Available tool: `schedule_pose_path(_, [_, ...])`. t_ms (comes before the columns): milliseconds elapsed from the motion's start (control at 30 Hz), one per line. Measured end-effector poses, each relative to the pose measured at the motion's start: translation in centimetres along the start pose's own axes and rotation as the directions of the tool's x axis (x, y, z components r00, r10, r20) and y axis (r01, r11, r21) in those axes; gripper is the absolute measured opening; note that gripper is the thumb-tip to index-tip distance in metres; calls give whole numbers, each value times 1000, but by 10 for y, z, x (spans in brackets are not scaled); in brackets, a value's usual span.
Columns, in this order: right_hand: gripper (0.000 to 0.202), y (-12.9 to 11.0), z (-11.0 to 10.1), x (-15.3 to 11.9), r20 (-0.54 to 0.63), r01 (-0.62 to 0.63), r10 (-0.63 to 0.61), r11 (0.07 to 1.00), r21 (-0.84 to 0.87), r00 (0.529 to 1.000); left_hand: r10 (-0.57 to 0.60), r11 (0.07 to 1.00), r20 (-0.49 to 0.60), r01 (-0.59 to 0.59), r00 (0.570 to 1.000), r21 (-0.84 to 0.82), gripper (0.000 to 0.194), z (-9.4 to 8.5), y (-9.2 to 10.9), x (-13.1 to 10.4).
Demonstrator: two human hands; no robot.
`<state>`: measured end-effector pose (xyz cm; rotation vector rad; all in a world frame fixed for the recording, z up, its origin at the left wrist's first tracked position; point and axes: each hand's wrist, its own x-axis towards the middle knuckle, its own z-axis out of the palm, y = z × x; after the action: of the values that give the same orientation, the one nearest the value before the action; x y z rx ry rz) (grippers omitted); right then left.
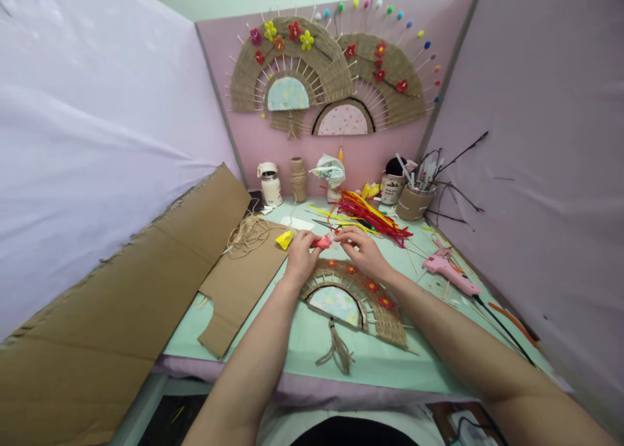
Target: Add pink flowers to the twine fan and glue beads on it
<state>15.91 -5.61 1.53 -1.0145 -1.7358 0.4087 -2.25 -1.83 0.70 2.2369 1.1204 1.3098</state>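
Observation:
My left hand is closed on a small red-pink crumpled piece, perhaps paper or cloth; its exact kind I cannot tell. Fingertips of my right hand are pinched together close beside that piece, at its pale end. What they hold is too small to make out. Below both hands lies a woven twine fan with red flowers, a pale floral half-round centre and a twine tassel. Just left of my left hand sits a yellow crumpled piece. Scissors lie behind the hands.
Red and yellow craft stems are heaped behind my right hand. A pink glue gun with a black cord rests at right. Cardboard and loose twine lie left. Jars, a twine spool and a twig-filled pot stand at the back.

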Motion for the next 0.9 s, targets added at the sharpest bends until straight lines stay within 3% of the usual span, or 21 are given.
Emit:
schedule_pose_path(400, [16, 16, 4, -1, 32, -13, 12, 1000, 11, 999, 51, 997, 37, -49, 998, -57, 4, 2, 0, -1])
schedule_pose_path(533, [12, 16, 3, -1, 50, 21, -24, 998, 66, 998, 0, 995, 82, 8, 997, -102, 4, 2, 3, -2])
schedule_pose_path(667, [8, 18, 0, 1, 39, -28, 25, 997, 74, 999, -60, 994, 128, 71, 990, -85, 8, 0, 6, -1])
schedule_pose_path(800, [10, 20, -1, 2, 41, -105, 103, 993, 50, 994, -53, 995, 115, 62, 992, -75, 13, -1, 6, -1])
schedule_pose_path(900, [11, 19, 0, 2, 59, -88, 86, 996, 26, 995, -75, 993, 105, 84, 992, -85, 14, -1, 6, 0])
